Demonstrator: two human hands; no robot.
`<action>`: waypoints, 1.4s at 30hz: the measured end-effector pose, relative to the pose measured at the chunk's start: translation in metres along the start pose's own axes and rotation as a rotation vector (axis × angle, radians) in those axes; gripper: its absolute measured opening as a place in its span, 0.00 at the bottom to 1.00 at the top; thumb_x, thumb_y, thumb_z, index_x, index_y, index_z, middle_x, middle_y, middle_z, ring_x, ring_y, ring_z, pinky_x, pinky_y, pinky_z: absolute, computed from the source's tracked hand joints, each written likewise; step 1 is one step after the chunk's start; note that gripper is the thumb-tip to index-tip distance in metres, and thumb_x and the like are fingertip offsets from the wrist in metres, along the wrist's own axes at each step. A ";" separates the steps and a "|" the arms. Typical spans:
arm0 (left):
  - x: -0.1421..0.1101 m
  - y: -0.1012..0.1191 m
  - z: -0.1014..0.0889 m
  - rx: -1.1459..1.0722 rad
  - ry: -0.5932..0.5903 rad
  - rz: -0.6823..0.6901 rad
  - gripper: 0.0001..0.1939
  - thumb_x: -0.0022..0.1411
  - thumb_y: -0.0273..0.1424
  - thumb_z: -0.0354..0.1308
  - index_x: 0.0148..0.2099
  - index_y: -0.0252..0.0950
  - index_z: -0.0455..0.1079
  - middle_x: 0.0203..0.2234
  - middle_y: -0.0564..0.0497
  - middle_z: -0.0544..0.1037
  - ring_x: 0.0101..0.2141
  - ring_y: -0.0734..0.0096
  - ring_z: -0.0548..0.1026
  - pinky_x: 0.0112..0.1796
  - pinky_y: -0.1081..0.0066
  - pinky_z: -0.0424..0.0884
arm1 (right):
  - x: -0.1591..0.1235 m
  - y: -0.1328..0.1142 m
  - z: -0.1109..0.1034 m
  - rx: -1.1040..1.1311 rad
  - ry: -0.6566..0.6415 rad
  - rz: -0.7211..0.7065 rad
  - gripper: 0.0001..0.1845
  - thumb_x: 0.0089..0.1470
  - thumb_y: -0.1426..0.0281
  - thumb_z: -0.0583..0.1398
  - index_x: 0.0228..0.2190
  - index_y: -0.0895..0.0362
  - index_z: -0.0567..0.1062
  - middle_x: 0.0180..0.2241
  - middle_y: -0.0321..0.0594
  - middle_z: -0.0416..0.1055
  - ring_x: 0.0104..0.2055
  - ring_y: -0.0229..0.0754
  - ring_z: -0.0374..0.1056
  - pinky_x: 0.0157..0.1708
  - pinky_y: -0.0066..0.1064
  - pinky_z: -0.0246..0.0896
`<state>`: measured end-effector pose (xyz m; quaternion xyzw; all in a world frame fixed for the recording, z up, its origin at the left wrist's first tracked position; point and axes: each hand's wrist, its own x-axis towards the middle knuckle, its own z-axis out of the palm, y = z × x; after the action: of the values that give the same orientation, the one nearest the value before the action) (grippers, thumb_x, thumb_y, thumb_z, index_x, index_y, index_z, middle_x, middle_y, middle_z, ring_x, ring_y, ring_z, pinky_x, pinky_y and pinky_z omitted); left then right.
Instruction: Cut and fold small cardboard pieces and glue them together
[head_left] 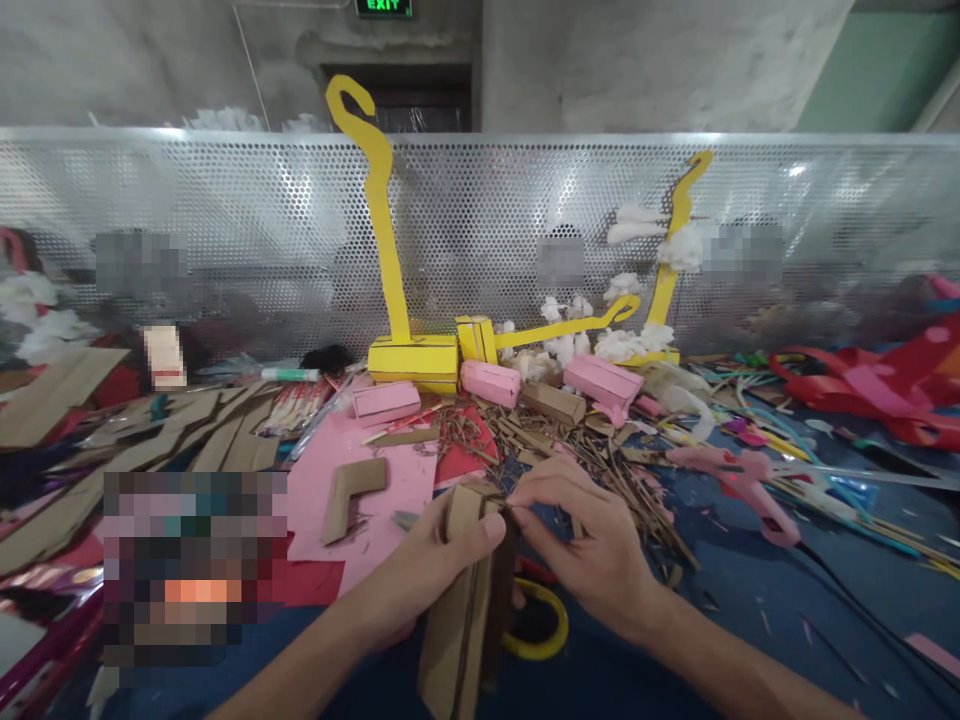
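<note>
Cardboard box [461, 610] in left hand [461, 545]; yellow-handled scissors [537, 620] just beside.

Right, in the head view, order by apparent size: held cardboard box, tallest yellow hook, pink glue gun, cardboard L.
Cardboard box and tallest yellow hook: unsure; the hook is longer, the box bulkier but nearer the camera and cut off below.
Pink glue gun
Cardboard L

Low room lies on the counter [731, 590] between the right hand [589, 540] and the glue gun's cord [855, 600]. Ahead, scraps [637, 490] and pink boxes [604, 380] obstruct; behind them, a perforated panel [480, 220] bars the way.
</note>
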<state>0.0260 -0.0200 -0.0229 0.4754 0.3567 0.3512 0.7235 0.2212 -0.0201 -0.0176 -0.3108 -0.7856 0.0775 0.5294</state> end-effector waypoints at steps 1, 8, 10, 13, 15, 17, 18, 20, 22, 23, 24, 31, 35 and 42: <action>0.000 0.000 0.000 0.005 0.005 0.000 0.36 0.60 0.45 0.65 0.62 0.34 0.55 0.38 0.41 0.81 0.29 0.59 0.82 0.35 0.58 0.78 | 0.000 0.001 0.000 -0.002 -0.006 0.006 0.06 0.61 0.76 0.61 0.35 0.53 0.75 0.33 0.37 0.75 0.37 0.42 0.71 0.42 0.35 0.65; -0.001 0.001 0.001 0.046 -0.013 -0.010 0.36 0.62 0.47 0.62 0.63 0.34 0.55 0.37 0.41 0.81 0.30 0.58 0.82 0.37 0.56 0.78 | -0.002 0.004 0.004 -0.059 0.008 -0.005 0.05 0.60 0.75 0.62 0.37 0.53 0.75 0.35 0.39 0.75 0.40 0.43 0.71 0.41 0.34 0.67; -0.001 0.002 0.000 0.047 -0.035 -0.017 0.37 0.63 0.46 0.61 0.65 0.35 0.52 0.36 0.42 0.82 0.31 0.58 0.82 0.38 0.56 0.77 | -0.002 0.004 0.004 -0.089 0.010 -0.031 0.05 0.60 0.75 0.62 0.36 0.53 0.74 0.35 0.38 0.75 0.39 0.43 0.71 0.41 0.34 0.67; -0.002 0.003 -0.002 0.029 -0.027 -0.020 0.37 0.63 0.44 0.63 0.67 0.39 0.53 0.43 0.42 0.81 0.38 0.59 0.82 0.46 0.56 0.75 | -0.001 0.005 0.002 -0.134 -0.006 -0.060 0.06 0.61 0.75 0.60 0.37 0.52 0.74 0.35 0.38 0.75 0.40 0.43 0.71 0.42 0.34 0.67; -0.003 0.003 -0.003 0.033 -0.010 -0.018 0.37 0.60 0.42 0.66 0.66 0.41 0.56 0.49 0.43 0.79 0.47 0.58 0.79 0.52 0.59 0.71 | 0.000 0.008 0.001 -0.157 -0.032 -0.075 0.06 0.62 0.75 0.59 0.38 0.52 0.73 0.36 0.39 0.75 0.40 0.43 0.71 0.43 0.34 0.67; -0.002 0.003 -0.004 0.047 -0.025 -0.033 0.36 0.59 0.43 0.67 0.65 0.41 0.58 0.51 0.44 0.78 0.53 0.56 0.75 0.54 0.59 0.69 | 0.000 0.010 0.000 -0.170 -0.053 -0.089 0.06 0.63 0.76 0.58 0.38 0.52 0.73 0.36 0.39 0.75 0.40 0.42 0.71 0.43 0.34 0.67; -0.002 0.002 -0.004 0.060 -0.033 -0.046 0.35 0.59 0.44 0.66 0.64 0.40 0.60 0.51 0.44 0.78 0.54 0.55 0.74 0.54 0.59 0.69 | 0.001 0.011 -0.001 -0.173 -0.061 -0.093 0.07 0.63 0.76 0.58 0.38 0.52 0.73 0.36 0.39 0.75 0.40 0.42 0.71 0.43 0.35 0.67; -0.001 0.001 -0.005 0.110 -0.029 -0.052 0.33 0.60 0.47 0.65 0.61 0.39 0.63 0.52 0.43 0.76 0.56 0.52 0.72 0.54 0.58 0.69 | 0.002 0.011 -0.002 -0.177 -0.069 -0.098 0.07 0.63 0.77 0.57 0.38 0.53 0.72 0.36 0.39 0.75 0.39 0.43 0.70 0.43 0.35 0.67; 0.000 -0.001 -0.006 0.165 -0.009 -0.028 0.30 0.60 0.47 0.64 0.59 0.38 0.66 0.54 0.43 0.75 0.59 0.52 0.69 0.55 0.59 0.67 | 0.003 0.009 -0.003 -0.175 -0.079 -0.101 0.07 0.63 0.77 0.56 0.38 0.53 0.72 0.35 0.39 0.74 0.38 0.43 0.70 0.42 0.36 0.66; 0.001 -0.002 -0.006 0.182 -0.004 -0.014 0.30 0.60 0.48 0.64 0.59 0.38 0.67 0.54 0.44 0.75 0.59 0.52 0.68 0.56 0.59 0.67 | 0.003 0.008 -0.003 -0.173 -0.085 -0.101 0.07 0.64 0.77 0.56 0.38 0.53 0.72 0.35 0.39 0.74 0.38 0.43 0.69 0.41 0.36 0.66; 0.002 -0.002 -0.006 0.190 -0.006 -0.005 0.30 0.60 0.48 0.64 0.59 0.38 0.67 0.54 0.44 0.75 0.59 0.52 0.67 0.56 0.59 0.66 | 0.004 0.007 -0.004 -0.169 -0.091 -0.099 0.07 0.64 0.77 0.56 0.38 0.54 0.72 0.35 0.39 0.74 0.38 0.43 0.69 0.41 0.35 0.66; 0.002 0.001 -0.001 0.158 0.030 -0.039 0.34 0.60 0.48 0.63 0.63 0.38 0.62 0.49 0.43 0.77 0.48 0.55 0.76 0.48 0.59 0.73 | 0.006 0.009 -0.006 -0.155 -0.129 -0.057 0.07 0.63 0.77 0.56 0.36 0.53 0.71 0.35 0.39 0.73 0.38 0.43 0.69 0.40 0.34 0.66; -0.003 0.009 0.003 0.344 0.094 0.031 0.32 0.60 0.48 0.63 0.60 0.37 0.65 0.47 0.43 0.78 0.44 0.56 0.77 0.44 0.62 0.73 | 0.009 0.015 -0.011 -0.312 -0.285 -0.154 0.06 0.62 0.77 0.55 0.36 0.54 0.70 0.35 0.42 0.73 0.39 0.45 0.67 0.40 0.37 0.65; -0.008 0.012 -0.004 0.608 0.068 0.120 0.27 0.59 0.46 0.63 0.56 0.37 0.71 0.42 0.48 0.80 0.42 0.56 0.74 0.42 0.67 0.69 | 0.009 0.021 -0.020 -0.574 -0.599 -0.359 0.13 0.65 0.72 0.53 0.27 0.55 0.69 0.25 0.39 0.70 0.28 0.42 0.65 0.32 0.35 0.56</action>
<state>0.0166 -0.0214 -0.0113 0.6783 0.4407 0.2863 0.5135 0.2449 -0.0027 -0.0116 -0.2679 -0.9352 -0.1500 0.1764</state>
